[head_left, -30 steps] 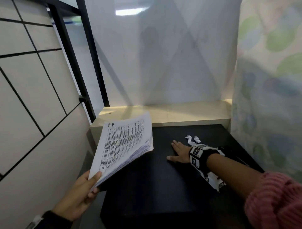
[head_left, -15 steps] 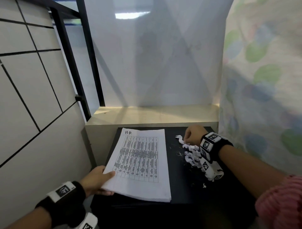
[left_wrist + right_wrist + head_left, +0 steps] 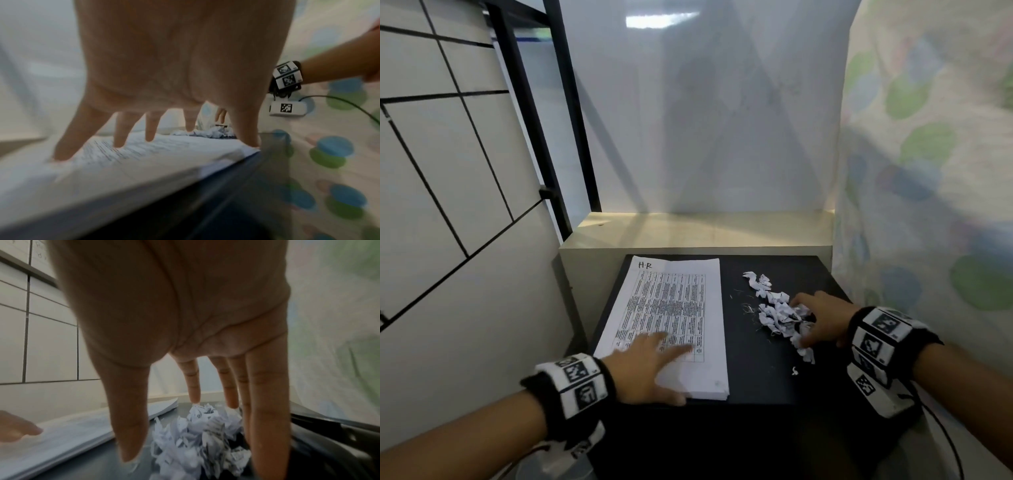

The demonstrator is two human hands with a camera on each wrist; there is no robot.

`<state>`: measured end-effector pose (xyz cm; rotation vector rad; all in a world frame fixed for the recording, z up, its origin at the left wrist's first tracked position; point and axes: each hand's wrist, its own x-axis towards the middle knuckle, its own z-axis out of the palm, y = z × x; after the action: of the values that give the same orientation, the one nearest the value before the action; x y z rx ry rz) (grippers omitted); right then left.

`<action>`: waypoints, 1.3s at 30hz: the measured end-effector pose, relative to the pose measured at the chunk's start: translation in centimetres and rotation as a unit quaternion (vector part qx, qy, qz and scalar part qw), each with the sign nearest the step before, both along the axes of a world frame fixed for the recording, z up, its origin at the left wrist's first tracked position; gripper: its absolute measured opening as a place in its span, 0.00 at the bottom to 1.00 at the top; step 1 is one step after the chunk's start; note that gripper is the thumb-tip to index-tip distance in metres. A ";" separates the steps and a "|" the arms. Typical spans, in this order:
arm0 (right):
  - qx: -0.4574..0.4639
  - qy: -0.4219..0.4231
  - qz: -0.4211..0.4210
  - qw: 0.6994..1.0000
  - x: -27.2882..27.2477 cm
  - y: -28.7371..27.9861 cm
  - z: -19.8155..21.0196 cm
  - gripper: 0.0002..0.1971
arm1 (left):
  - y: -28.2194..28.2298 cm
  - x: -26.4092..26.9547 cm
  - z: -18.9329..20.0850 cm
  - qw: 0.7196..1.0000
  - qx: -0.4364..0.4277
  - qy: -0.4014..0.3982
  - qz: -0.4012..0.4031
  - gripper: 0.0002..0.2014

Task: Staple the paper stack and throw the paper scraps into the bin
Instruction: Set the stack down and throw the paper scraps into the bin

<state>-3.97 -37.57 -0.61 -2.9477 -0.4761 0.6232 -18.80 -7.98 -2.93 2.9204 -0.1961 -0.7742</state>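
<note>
Paper stack (image 3: pixel 671 318) lay flat on the left half of the black desk (image 3: pixel 753 363), top sheet a printed table with "H.R" handwritten at its far left corner, near edge just short of the desk's front. Left hand (image 3: pixel 643 366) spread over the stack's near left corner, fingers straight and splayed, tips pressing the top sheet, nothing grasped; same splay seen from the left wrist (image 3: pixel 164 81). Paper scraps (image 3: pixel 777 311) heaped on the right half of the desk, crumpled white bits with print, a loose trail running toward the far edge and one small bit apart near the front. Right hand (image 3: pixel 822 322) set down over the near end of the heap, fingers extended and slightly spread around the scraps, tips touching them or the desk; from the right wrist (image 3: pixel 174 313) released, not clenched. Marker-patterned black bands on both wrists.

Desk dark and matte. Behind it a pale cream ledge (image 3: pixel 698 229), then a white translucent panel (image 3: pixel 705 113). Left: tiled wall (image 3: pixel 448 171) with dark grout and a black metal frame (image 3: pixel 534 113). Right: pale cloth (image 3: pixel 928 154) printed with green and blue dots.
</note>
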 end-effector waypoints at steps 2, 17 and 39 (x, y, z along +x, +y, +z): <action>0.007 -0.011 0.006 1.000 -0.1 0.0 -0.8 0.40 | -0.4 0.2 -1.1 1.000 0.009 0.023 -0.007 0.43; 0.035 -0.001 -0.023 0.999 1.3 0.5 -0.1 0.45 | -4.3 6.1 3.1 0.982 -0.085 -0.168 0.001 0.34; 0.072 0.008 0.030 0.997 4.5 1.4 -2.1 0.18 | -13.9 24.5 -1.9 0.997 -0.021 -0.071 -0.015 0.29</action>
<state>0.57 -36.20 -2.70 -2.8000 -0.5844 0.5912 5.66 -21.87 -4.80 2.9395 -0.2669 -0.5579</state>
